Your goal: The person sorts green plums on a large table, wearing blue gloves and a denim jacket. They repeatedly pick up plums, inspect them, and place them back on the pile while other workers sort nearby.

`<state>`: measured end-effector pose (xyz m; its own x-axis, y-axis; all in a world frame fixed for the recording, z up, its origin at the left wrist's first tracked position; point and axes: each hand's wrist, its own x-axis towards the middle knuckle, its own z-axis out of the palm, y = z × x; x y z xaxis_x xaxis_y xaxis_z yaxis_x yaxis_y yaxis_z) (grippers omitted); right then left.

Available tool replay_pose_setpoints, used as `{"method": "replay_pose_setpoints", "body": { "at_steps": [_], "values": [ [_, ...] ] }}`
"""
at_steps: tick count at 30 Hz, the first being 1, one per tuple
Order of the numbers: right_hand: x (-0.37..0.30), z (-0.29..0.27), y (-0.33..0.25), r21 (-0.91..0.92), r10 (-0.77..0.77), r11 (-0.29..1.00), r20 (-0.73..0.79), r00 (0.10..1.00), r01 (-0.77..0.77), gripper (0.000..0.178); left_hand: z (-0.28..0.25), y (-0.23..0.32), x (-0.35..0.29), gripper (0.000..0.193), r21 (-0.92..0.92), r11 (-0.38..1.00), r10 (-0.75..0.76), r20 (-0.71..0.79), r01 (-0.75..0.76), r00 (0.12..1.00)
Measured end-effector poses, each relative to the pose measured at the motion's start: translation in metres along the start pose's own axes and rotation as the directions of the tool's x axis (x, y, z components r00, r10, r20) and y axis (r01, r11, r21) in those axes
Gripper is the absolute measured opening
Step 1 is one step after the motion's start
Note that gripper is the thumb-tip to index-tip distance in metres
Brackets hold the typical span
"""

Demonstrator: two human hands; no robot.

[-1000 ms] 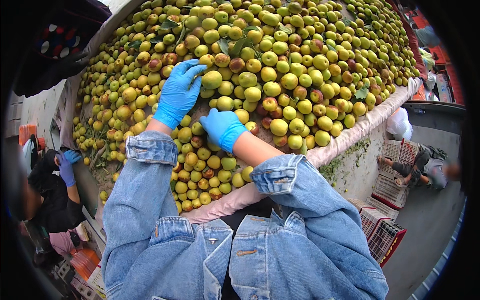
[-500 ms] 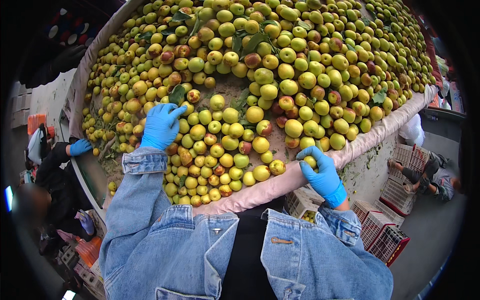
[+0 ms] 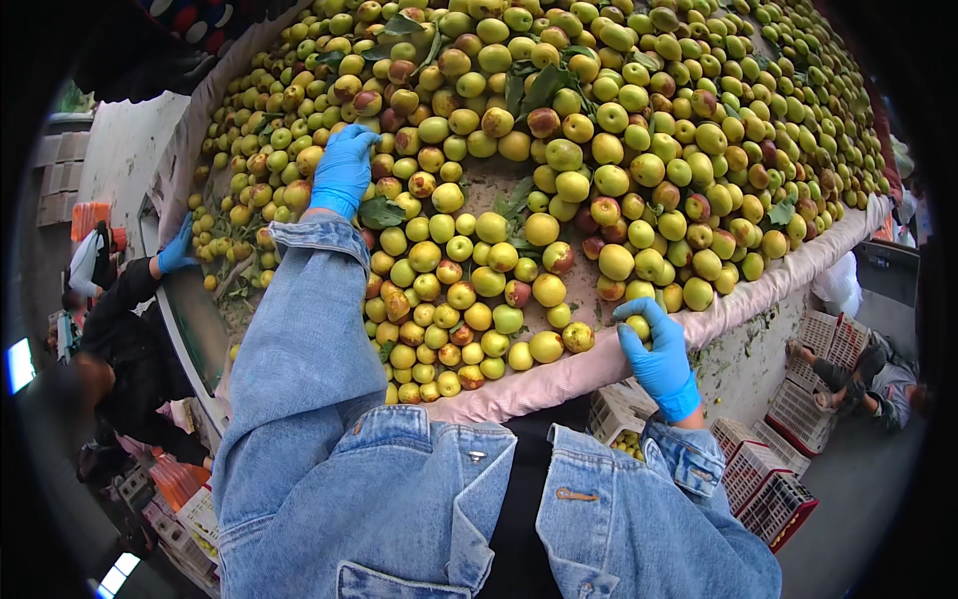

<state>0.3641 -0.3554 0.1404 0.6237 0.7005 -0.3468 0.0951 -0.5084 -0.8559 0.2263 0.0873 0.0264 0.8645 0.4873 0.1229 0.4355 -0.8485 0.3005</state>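
**Both gloved hands in the fruit**

My left hand point(image 3: 344, 170), in a blue glove, lies well out on the heap of small yellow-green fruit point(image 3: 559, 150), my denim sleeve point(image 3: 299, 329) stretched across the pale padded rim point(image 3: 758, 290) of the table. The fingers there are spread and curved down over a few fruits beside a dark green leaf point(image 3: 379, 212); I cannot tell whether they grip one or only rest on top, since the back of the glove hides what is under it.

My right hand point(image 3: 654, 349), gloved in blue as well, is at the near edge of the table, right on the padded rim. Its fingers are curled around one small yellow-green fruit point(image 3: 637, 326), which shows between thumb and fingertips.

Many fruits carry red-brown blushes, and loose leaves lie among them. A bare patch of the table's lining point(image 3: 499, 180) shows between my two hands.

At my left another person's blue-gloved hand point(image 3: 178, 250) reaches to the table's side. Below the rim at my right stand white and red slatted crates point(image 3: 773, 489) on the floor, and a second person point(image 3: 858, 374) sits near them.
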Motion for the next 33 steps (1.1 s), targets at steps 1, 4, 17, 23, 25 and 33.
{"method": "replay_pose_setpoints", "body": {
  "at_steps": [1, 4, 17, 23, 25, 33],
  "values": [
    [0.001, 0.001, 0.001, -0.002, -0.016, 1.000, -0.004, 1.000, 0.016, 0.014, 0.000, -0.013, -0.005, 0.018, -0.069, 0.991, -0.117, -0.071, 0.112, 0.991],
    [0.001, 0.001, 0.000, -0.003, -0.009, 1.000, 0.004, 1.000, 0.009, 0.015, -0.022, -0.030, -0.015, 0.014, -0.035, 0.982, -0.189, -0.164, 0.186, 0.968],
    [0.002, -0.001, 0.000, -0.037, 0.021, 0.999, 0.069, 0.997, -0.019, 0.015, -0.034, 0.110, -0.040, 0.052, -0.088, 0.980, 0.200, 0.471, -0.180, 0.859],
    [0.014, -0.001, -0.006, -0.058, -0.029, 0.998, 0.146, 0.989, 0.038, 0.014, -0.020, 0.112, -0.076, 0.047, -0.296, 0.800, 0.593, 0.258, -0.522, 0.763],
    [0.016, 0.000, -0.008, -0.064, -0.029, 0.997, 0.145, 0.989, 0.038, 0.015, -0.017, 0.126, -0.092, 0.041, -0.440, 0.753, 0.627, 0.253, -0.489, 0.737],
    [0.014, -0.001, -0.005, -0.066, -0.014, 0.998, 0.101, 0.995, 0.021, 0.014, -0.022, 0.037, -0.083, 0.035, -0.060, 0.998, -0.014, -0.062, 0.010, 0.998]
  ]
}}
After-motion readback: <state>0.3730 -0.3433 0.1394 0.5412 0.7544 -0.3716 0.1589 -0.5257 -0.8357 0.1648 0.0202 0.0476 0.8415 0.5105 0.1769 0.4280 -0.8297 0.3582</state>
